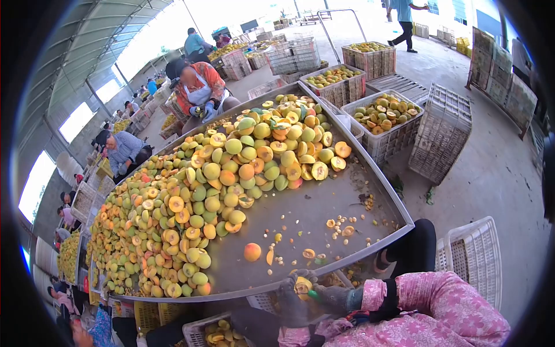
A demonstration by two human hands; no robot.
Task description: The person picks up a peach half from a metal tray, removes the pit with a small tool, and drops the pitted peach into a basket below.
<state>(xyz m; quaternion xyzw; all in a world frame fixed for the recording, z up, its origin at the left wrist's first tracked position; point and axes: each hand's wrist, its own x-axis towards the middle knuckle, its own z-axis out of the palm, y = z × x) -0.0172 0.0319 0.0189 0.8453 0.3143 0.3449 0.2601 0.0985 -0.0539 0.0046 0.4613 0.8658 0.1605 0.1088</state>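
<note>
At the near edge of a large metal-topped table [324, 214], my two hands are close together in dark gloves. My left hand [291, 298] is closed around an apricot [302, 285] with its orange-yellow flesh showing. Against that fruit, my right hand [332, 298] grips a small tool with a green part [313, 294]; its blade or tip is hidden. A big heap of whole and halved apricots [225, 179] covers the table's far and left parts. One reddish apricot [252, 251] and scattered pits [341, 222] lie on the bare metal near me.
Below the table edge stands a crate of apricot pieces [219, 332]. A white plastic crate [477, 260] is at my right. Filled crates [386, 115] and a stacked crate [440, 136] stand beyond the right rim. A co-worker [199, 89] in gloves sits across the table; others work at left.
</note>
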